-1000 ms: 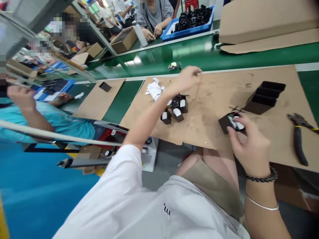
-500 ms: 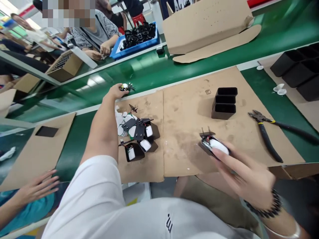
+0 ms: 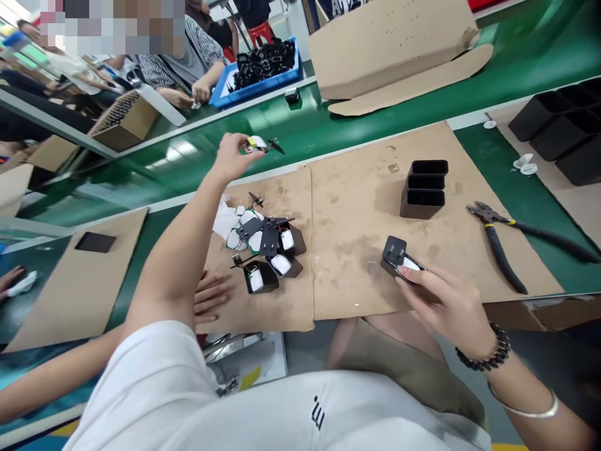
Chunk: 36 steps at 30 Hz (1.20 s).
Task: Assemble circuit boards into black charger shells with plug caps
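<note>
My left hand (image 3: 235,156) is raised over the green belt (image 3: 188,169), its fingers closed on a small electronic assembly (image 3: 258,144) with a white part and a dark piece at its end. At the front of the cardboard, my right hand (image 3: 446,300) grips a black plastic case (image 3: 392,268). A white part shows inside that case, and a black plate with metal pins (image 3: 395,248) lies over its far end. Between my hands sits a cluster of similar black cases (image 3: 263,280) with white parts, wires and black plates. Beyond my right hand stand several-walled black housings (image 3: 425,203), open at the top.
Black-handled cutting pliers (image 3: 498,241) lie at the right. More black housings (image 3: 582,138) stand at the far right. A co-worker's hand (image 3: 211,297) rests on the cardboard under my left arm. Across the belt are a blue tray (image 3: 256,86) of black parts and a cardboard box (image 3: 394,50).
My left hand has lifted the electronic assembly off the belt and moved right. The plate on the case in my right hand has turned pins-up. A co-worker's hand has reached in from the left.
</note>
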### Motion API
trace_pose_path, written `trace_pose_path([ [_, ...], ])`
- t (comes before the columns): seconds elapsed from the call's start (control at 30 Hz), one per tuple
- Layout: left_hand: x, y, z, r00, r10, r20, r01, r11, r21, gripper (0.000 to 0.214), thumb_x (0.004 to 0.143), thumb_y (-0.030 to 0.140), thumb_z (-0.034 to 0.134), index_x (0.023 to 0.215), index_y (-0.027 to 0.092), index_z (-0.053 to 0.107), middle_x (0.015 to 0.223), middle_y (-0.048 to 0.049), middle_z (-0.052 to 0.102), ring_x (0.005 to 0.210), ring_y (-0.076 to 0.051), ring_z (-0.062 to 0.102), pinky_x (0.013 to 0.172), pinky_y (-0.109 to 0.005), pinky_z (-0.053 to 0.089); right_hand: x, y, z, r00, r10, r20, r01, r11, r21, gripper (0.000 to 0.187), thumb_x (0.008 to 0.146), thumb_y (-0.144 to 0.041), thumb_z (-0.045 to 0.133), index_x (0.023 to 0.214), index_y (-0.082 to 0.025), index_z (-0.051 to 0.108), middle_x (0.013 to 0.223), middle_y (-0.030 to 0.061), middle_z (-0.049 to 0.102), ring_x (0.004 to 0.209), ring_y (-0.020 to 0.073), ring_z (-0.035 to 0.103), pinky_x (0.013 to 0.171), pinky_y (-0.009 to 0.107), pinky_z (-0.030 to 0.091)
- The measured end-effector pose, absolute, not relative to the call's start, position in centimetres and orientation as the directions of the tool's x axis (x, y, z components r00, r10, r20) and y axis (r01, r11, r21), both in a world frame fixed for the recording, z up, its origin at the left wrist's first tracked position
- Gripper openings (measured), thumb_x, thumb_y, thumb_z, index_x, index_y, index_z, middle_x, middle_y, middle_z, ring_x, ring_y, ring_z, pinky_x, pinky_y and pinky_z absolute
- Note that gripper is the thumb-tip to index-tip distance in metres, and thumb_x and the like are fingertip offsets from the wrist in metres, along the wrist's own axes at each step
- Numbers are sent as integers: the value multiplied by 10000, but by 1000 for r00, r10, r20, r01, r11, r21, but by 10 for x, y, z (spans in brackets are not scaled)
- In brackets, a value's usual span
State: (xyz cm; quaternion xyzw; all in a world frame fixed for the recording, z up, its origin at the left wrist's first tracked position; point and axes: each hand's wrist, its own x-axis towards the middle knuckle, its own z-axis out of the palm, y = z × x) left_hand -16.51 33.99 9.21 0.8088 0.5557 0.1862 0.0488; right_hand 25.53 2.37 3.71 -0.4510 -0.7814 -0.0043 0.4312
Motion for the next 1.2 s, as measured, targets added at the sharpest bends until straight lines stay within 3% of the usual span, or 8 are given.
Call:
trace_pose_path([
  [0.17,-79,274,91,457,852,257,799,-520,302,759,807,791,619,1284,202,583,1260,-81,623,1170,-259,551,1084,-436,412,254,21,33,-137,692,709,725,558,-404,190,875,-146,731,1049,-223,723,1068,83,794,848,210,784,723,267,651],
  [0.3,-12,223,81,541,839,-63,830,-521,198,537,899,543,645,1312,205,591,1358,-131,599,1332,-325,499,1160,-495,321,254,27,19,-165,729,664,656,584,-479,122,926,-177,665,1032,-196,722,1028,88,794,884,219,785,764,303,663],
  [0.37,6,211,83,481,848,-222,876,-472,96,572,853,446,710,1335,170,572,1407,-171,562,1378,-374,463,1180,-570,275,256,30,14,-168,760,628,628,573,-526,125,940,-211,650,1037,-202,728,1026,87,797,897,223,786,771,316,666],
  [0.47,15,191,106,442,878,-183,896,-442,41,713,816,377,748,1422,105,490,1510,-236,464,1468,-411,366,1232,-608,191,256,26,14,-98,805,585,528,540,-655,145,934,-264,671,1046,-199,738,1035,90,802,927,235,787,806,339,672],
  [0.7,31,47,142,555,825,-108,697,-390,601,715,869,537,692,1466,211,471,1570,-140,488,1461,-333,467,1236,-473,368,211,-21,40,359,796,487,236,428,-873,202,881,-257,747,1074,-198,730,1051,69,803,917,213,791,806,289,675],
  [0.87,61,-29,97,285,954,97,359,-200,912,736,762,453,832,1371,215,495,1422,-137,616,1256,-302,639,1111,-455,519,195,-61,71,180,778,602,297,541,-787,361,917,-196,703,1272,-256,684,1232,58,762,1018,207,776,871,264,667],
  [1.0,76,-45,87,199,970,142,69,-158,985,679,706,497,882,1253,247,567,1288,-85,691,1174,-266,681,1074,-416,553,196,-80,76,156,777,609,342,536,-772,636,891,-153,720,1474,-322,530,1348,45,705,1153,254,732,945,352,665],
  [1.2,71,-51,69,147,978,149,153,-171,973,848,661,501,904,1362,239,507,1394,-136,623,1287,-340,619,1158,-523,491,194,-87,55,194,798,570,367,480,-797,578,852,-131,763,1389,-295,628,1216,66,747,1053,295,752,853,423,675],
])
